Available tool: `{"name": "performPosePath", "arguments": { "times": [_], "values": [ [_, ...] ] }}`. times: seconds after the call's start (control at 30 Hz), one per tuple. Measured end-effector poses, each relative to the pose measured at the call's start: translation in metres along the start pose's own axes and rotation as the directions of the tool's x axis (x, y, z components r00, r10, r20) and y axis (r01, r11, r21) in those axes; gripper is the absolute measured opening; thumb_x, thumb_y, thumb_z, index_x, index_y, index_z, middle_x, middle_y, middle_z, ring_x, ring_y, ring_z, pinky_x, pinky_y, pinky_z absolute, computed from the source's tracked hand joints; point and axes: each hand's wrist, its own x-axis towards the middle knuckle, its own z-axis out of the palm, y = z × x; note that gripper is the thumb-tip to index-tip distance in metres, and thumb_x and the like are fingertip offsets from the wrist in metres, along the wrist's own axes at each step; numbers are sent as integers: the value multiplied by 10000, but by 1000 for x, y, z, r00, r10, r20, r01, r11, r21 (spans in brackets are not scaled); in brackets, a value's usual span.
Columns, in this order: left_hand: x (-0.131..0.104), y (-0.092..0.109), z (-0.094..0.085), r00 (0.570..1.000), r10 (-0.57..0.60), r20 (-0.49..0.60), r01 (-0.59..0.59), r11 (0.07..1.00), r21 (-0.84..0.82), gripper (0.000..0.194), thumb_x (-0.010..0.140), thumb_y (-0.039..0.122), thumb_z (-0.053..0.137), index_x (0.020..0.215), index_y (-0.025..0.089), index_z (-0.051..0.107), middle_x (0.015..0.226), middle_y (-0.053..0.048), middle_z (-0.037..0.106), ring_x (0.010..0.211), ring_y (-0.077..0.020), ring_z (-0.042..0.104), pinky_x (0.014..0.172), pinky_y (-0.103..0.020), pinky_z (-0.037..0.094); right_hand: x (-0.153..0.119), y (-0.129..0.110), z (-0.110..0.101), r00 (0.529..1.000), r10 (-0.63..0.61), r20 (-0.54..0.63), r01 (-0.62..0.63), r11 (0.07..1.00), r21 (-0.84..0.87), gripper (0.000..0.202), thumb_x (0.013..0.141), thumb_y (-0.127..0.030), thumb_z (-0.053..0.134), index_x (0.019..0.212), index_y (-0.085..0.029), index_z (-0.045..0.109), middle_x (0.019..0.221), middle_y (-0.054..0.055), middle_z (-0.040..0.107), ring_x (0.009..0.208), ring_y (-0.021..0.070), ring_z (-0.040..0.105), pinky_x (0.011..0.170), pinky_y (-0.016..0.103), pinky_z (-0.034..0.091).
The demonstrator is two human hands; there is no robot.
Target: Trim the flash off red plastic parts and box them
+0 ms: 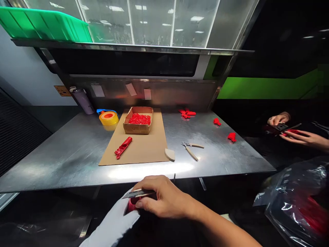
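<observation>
In front of the table's near edge, my left hand [120, 211], in a white glove, is closed around a red plastic part [132, 203]. Only a round end of that part shows; the rest is hidden by the hands. My right hand [161, 197] is bare and grips a utility knife [138, 194], its blade pointing left across the top of the red part. The right thumb rests against the part. A similar long red piece [123, 147] lies on the cardboard sheet [144, 147] beyond my hands.
On the steel table stand a cardboard box [138, 128] of red scraps, yellow tape [109, 118] and a bottle [82, 100]. Cutting pliers [191, 151], a beige wedge [169, 154] and red pieces [187, 113] lie rightward. At right are a co-worker's hands [295, 135] and a plastic bag [295, 202].
</observation>
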Motion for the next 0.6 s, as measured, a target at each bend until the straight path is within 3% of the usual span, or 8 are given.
{"name": "performPosePath", "arguments": {
  "times": [0.1, 0.2, 0.37, 0.6],
  "values": [
    [-5, -1, -6, 1000, -17, -23, 17, 1000, 21, 203, 830, 315, 619, 994, 221, 695, 949, -53, 684, 897, -259, 608, 816, -345, 512, -2, 0, -8, 996, -10, -89, 1, 995, -101, 285, 848, -80, 826, 1061, -201, 679, 936, -36, 632, 820, 142, 579, 700, 191, 385],
    [-7, -7, -10, 998, -19, -63, 23, 998, 62, 184, 843, 346, 616, 968, 214, 643, 993, -59, 645, 954, -255, 572, 870, -341, 473, -8, 1, -13, 985, -16, -174, -36, 957, -289, 74, 941, -140, 741, 914, -172, 680, 793, -29, 581, 716, 132, 534, 635, 217, 342],
    [-8, -15, -14, 999, 10, -32, -6, 993, 119, 246, 895, 456, 546, 955, 219, 575, 922, -35, 565, 860, -210, 509, 779, -300, 432, -14, 3, -12, 988, -36, -153, -47, 861, -507, 128, 938, -172, 736, 824, -183, 678, 734, -27, 549, 654, 133, 495, 583, 258, 271],
    [-11, -13, -15, 1000, 24, -8, -22, 984, 177, 304, 918, 523, 493, 894, 222, 532, 881, -13, 519, 824, -187, 473, 762, -286, 416, -12, 3, -11, 994, -7, -111, -62, 793, -606, 114, 929, -207, 750, 836, -199, 685, 735, -23, 549, 639, 140, 478, 562, 278, 222]
  ]
}}
